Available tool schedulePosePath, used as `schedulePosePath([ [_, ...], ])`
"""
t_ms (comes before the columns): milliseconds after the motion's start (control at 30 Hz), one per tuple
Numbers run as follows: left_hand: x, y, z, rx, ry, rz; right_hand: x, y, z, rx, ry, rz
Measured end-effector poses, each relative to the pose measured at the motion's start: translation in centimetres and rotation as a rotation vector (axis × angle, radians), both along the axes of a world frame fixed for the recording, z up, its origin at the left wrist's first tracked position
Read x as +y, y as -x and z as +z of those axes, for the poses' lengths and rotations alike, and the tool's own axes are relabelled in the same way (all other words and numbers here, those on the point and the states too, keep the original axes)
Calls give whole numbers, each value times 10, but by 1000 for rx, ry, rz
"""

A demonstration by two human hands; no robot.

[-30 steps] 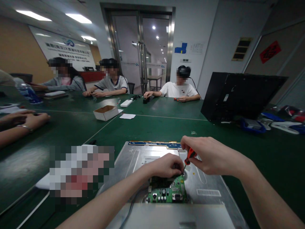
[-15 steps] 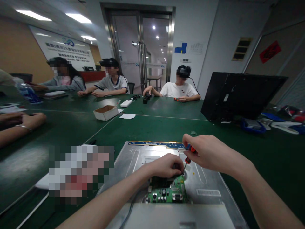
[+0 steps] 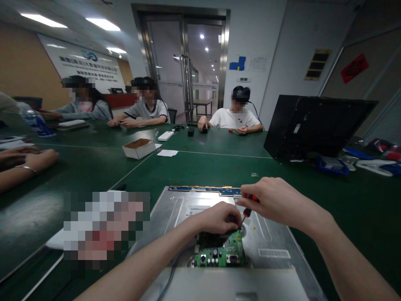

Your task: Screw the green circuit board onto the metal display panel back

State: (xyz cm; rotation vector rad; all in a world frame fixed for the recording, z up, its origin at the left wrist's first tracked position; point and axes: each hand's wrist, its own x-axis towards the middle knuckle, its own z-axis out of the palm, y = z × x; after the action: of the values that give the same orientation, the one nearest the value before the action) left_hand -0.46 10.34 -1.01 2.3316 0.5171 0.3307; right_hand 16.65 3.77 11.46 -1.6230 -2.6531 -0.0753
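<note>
A silver metal panel (image 3: 275, 238) lies flat on the green table in front of me, with a green circuit board (image 3: 221, 253) mounted on its near middle. My left hand (image 3: 219, 217) is closed, with its fingers pressed on the board's far edge. My right hand (image 3: 275, 198) is wrapped round a small red-handled screwdriver (image 3: 247, 211), whose tip points down at the board's upper right corner, right beside my left fingers. A blue strip (image 3: 206, 190) runs along the panel's far edge.
A black monitor shell (image 3: 313, 125) stands at the right, with blue and white items (image 3: 360, 164) behind it. A small open cardboard box (image 3: 139, 148) sits mid-table. Three people sit at the far side; another person's hands (image 3: 25, 159) rest at the left.
My right hand has turned over the screwdriver, so less of the red handle shows. The far person's hand has moved along the table. My left hand has stayed put.
</note>
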Motion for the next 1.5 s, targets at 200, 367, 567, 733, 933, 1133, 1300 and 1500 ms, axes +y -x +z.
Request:
schedulePosePath([
  [200,2,-1,-3,-25,23,-16,-5,-2,3,109,55,81],
  [367,1,-1,-3,-29,19,-4,-8,-2,4,145,86,143],
  [567,0,0,0,-4,49,-11,0,-2,1,35,20,9],
  [733,1,0,0,-22,20,-12,-1,-3,2,58,14,42],
  [933,0,0,-2,-24,38,-9,-5,-2,3,100,35,103],
  [1133,-1,0,2,5,30,6,2,-2,0,8,6,-6],
  [1300,0,-1,0,2,16,-4,-2,-3,3,58,32,39],
  [1500,0,0,1,-14,25,-20,-5,-4,4,108,53,81],
])
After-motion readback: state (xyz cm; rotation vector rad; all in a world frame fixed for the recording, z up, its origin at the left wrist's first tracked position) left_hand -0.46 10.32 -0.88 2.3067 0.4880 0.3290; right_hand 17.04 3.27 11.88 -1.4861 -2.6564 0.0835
